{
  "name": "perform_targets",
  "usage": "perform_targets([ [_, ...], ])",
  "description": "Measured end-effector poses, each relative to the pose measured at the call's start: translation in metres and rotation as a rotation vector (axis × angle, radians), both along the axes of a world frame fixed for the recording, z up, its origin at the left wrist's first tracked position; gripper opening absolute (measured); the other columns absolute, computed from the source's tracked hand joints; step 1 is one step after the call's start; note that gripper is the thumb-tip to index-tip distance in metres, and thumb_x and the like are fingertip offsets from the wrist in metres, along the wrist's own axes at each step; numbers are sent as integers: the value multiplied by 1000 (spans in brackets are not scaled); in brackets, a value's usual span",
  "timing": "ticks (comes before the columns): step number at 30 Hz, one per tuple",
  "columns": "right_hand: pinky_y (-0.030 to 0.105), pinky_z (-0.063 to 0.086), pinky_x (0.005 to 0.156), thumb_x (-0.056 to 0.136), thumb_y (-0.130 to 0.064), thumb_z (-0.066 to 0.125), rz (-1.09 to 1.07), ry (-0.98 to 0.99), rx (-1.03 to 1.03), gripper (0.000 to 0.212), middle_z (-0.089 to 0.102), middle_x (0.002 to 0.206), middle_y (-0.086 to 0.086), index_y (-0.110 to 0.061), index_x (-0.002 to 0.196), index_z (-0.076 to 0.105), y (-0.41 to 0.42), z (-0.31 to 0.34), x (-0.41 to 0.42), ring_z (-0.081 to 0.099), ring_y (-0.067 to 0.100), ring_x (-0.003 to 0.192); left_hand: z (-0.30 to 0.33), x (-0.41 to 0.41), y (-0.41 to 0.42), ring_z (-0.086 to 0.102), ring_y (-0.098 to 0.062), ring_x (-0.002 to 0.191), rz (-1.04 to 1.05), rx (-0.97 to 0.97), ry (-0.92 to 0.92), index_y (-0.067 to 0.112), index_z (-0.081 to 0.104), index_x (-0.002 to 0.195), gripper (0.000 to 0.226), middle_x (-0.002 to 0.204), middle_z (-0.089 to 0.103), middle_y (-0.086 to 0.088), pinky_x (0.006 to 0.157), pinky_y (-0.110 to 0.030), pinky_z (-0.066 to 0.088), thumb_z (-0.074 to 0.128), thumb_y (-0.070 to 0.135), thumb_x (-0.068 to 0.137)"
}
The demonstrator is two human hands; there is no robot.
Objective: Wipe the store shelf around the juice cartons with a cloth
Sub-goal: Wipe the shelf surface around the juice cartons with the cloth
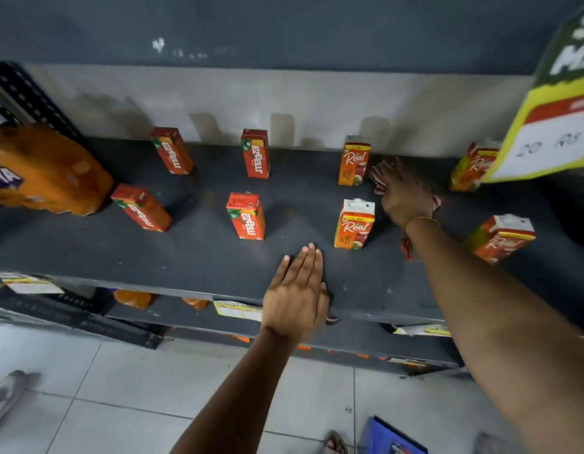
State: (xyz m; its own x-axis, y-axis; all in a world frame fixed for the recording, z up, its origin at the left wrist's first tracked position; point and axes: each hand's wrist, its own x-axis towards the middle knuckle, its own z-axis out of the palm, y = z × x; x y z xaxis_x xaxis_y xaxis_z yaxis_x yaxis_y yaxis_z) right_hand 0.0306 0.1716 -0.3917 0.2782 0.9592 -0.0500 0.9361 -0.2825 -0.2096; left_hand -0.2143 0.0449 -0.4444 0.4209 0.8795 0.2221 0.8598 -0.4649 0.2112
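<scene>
Several juice cartons stand in two rows on the dark grey shelf (198, 257). Red Maaza cartons (248, 216) are at left and centre, orange Real cartons (353, 224) at right. My right hand (405, 199) presses a red-and-white cloth (382, 173) flat on the shelf, between the back Real carton (353, 161) and the far-right cartons (500, 237). My left hand (297, 296) lies flat on the shelf's front edge with fingers straight and together, holding nothing.
A shrink-wrapped pack of orange soda bottles (44, 172) lies at the shelf's left end. A yellow price sign (559, 119) hangs at upper right. A lower shelf (185, 312) with price tags sits below, above a tiled floor (136, 388).
</scene>
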Motion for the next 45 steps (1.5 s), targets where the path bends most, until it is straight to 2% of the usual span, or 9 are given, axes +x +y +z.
perform_targets([
  [6, 49, 31, 115, 85, -12, 53, 99, -2, 96, 74, 24, 163, 4, -27, 153, 28, -43, -21, 1, 30, 33, 145, 3, 0, -1, 37, -19, 140, 17, 0, 39, 5, 40, 143, 57, 150, 42, -11, 117, -42, 28, 29, 29, 93],
  [14, 48, 40, 112, 84, -7, 53, 116, -14, 122, 64, 38, 157, 9, -23, 146, 42, -116, -24, -18, 45, 36, 136, 0, -2, 1, 12, -16, 148, -13, -51, 112, 8, 16, 152, 57, 161, 19, -7, 122, -38, 8, 20, 32, 99],
  [23, 42, 51, 101, 83, -8, 58, 59, 28, 76, 76, 36, 158, -7, -39, 148, 33, -185, -19, -59, 46, 30, 134, 9, -9, -4, 1, -15, 149, -74, -143, 82, 9, 5, 152, 56, 163, 6, -5, 121, -33, -4, 16, 32, 102],
  [29, 41, 56, 94, 88, -12, 57, 198, 112, 58, 58, 53, 144, -12, -43, 136, 49, -238, -7, -128, 59, 21, 119, 20, -51, -27, 0, -16, 149, -239, -226, 79, 7, 6, 152, 54, 163, 5, -7, 119, -29, -5, 17, 30, 104],
  [31, 41, 56, 92, 92, -13, 56, 359, 253, -110, 42, 64, 128, -8, -39, 126, 60, -254, -9, -157, 64, 17, 107, 27, -74, -29, 3, -17, 149, -232, -252, 49, 6, 9, 152, 53, 162, 7, -8, 120, -29, -2, 19, 29, 104],
  [33, 40, 52, 96, 94, -12, 54, 395, 312, -223, 41, 64, 127, 0, -33, 129, 60, -268, -15, -182, 62, 22, 114, 32, -102, -29, 5, -18, 149, -183, -252, 34, 6, 11, 151, 53, 162, 8, -9, 120, -31, -1, 19, 29, 104],
  [38, 36, 52, 101, 91, -7, 51, 193, 420, 8, 60, 57, 141, -13, -44, 138, 49, -259, -9, -214, 61, 16, 118, 31, -169, -14, 1, -19, 149, -83, -208, 106, 5, 8, 151, 54, 162, 6, -9, 121, -33, -3, 16, 30, 104],
  [41, 41, 51, 103, 90, 1, 50, 87, 557, 213, 60, 57, 140, -4, -35, 138, 53, -234, 4, -229, 61, 21, 119, 29, -185, 3, -1, -18, 149, -31, -209, 112, 6, 4, 151, 55, 163, 2, -8, 120, -33, -4, 15, 32, 103],
  [45, 36, 50, 102, 87, 1, 57, -102, 471, 449, 57, 65, 131, 2, -29, 136, 57, -182, 22, -231, 64, 24, 113, 21, -183, 23, -5, -16, 149, -27, -211, 113, 8, 0, 151, 55, 163, -2, -6, 119, -32, -9, 13, 33, 103],
])
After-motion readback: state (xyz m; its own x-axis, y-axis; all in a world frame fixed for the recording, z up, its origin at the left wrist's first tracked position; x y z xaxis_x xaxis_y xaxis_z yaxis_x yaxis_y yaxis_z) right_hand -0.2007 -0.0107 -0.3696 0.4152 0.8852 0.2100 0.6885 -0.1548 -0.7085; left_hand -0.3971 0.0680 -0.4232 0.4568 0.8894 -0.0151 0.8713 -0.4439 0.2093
